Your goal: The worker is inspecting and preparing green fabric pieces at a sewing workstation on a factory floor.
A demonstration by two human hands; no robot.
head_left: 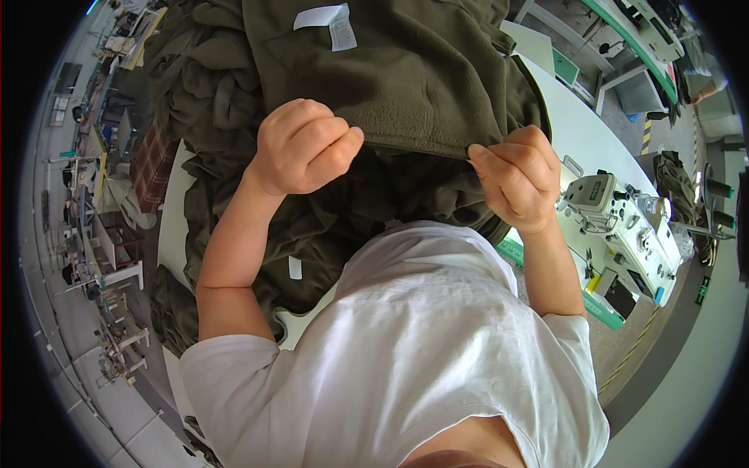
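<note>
Fleece location: the olive fleece garment (406, 93) is held up before the chest, its near edge drawn between both hands and its body spread away over the worktable (593, 132).
Left grip: the hem's left end appears pinched between thumb and curled forefinger of the left hand (312, 148).
Right grip: the hem is pinched between thumb and fingers of the right hand (516, 178); the other fingers are folded.
Fleece handling: it is judged soft, limp and not fragile, light at the edge but dragged by its bulk; little slipping is expected from the napped face, though some stretch is likely.
Best hold: the hem is judged the firmest place to be gripped, with the hands kept apart so that sagging is limited.
White label: a folded white label (342, 35) is seen on the fleece, well beyond the hands.
Obstructions: bunched olive cloth (207, 93) is heaped at the left, and more is crowded beneath the hem, where edges could be caught up together.
Right side: a sewing machine (633, 243) is set on the worktable near the right forearm, by which rightward movement could be limited.
</note>
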